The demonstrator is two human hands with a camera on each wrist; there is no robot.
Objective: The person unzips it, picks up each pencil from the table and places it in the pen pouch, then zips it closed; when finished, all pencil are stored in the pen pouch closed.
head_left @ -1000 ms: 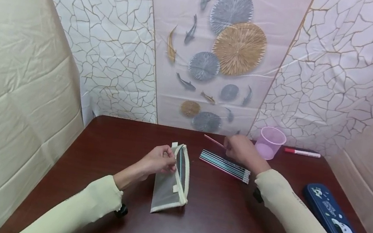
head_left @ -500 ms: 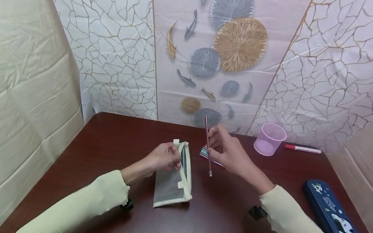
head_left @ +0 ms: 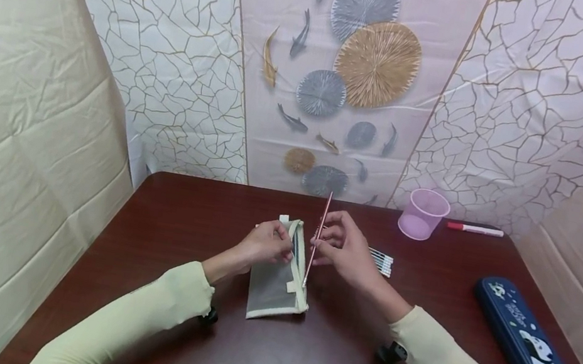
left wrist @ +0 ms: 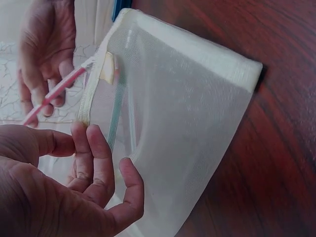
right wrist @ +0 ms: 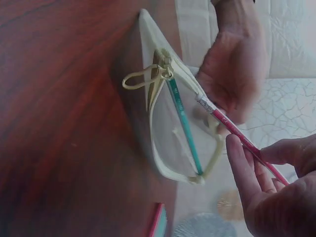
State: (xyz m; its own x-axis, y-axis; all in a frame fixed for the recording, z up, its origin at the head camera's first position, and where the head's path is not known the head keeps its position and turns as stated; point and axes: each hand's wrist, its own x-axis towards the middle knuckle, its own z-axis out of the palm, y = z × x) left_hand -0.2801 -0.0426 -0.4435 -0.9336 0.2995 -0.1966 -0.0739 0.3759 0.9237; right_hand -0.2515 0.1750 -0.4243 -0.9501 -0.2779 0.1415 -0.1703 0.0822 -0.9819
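A cream mesh zip pouch (head_left: 271, 290) stands on the table, its zipped mouth spread. My left hand (head_left: 263, 242) pinches one edge of that mouth between thumb and fingers. Inside lies a teal pencil (right wrist: 185, 128), which also shows through the mesh in the left wrist view. My right hand (head_left: 346, 251) holds a red pencil (right wrist: 237, 132) between thumb and fingers, its eraser end down at the pouch's opening. Behind the right hand several striped pencils (head_left: 381, 263) lie side by side, partly hidden by it.
A pink translucent cup (head_left: 423, 216) stands at the back right, with a red-capped marker (head_left: 475, 229) beside it. A navy pencil case (head_left: 526, 343) with a panda picture lies along the table's right side. Patterned cloth hangs behind the table (head_left: 197, 199).
My right hand has lifted the red pencil away from the row, turned it upright and brought it left to the pouch. My left hand and the pouch have shifted slightly right.
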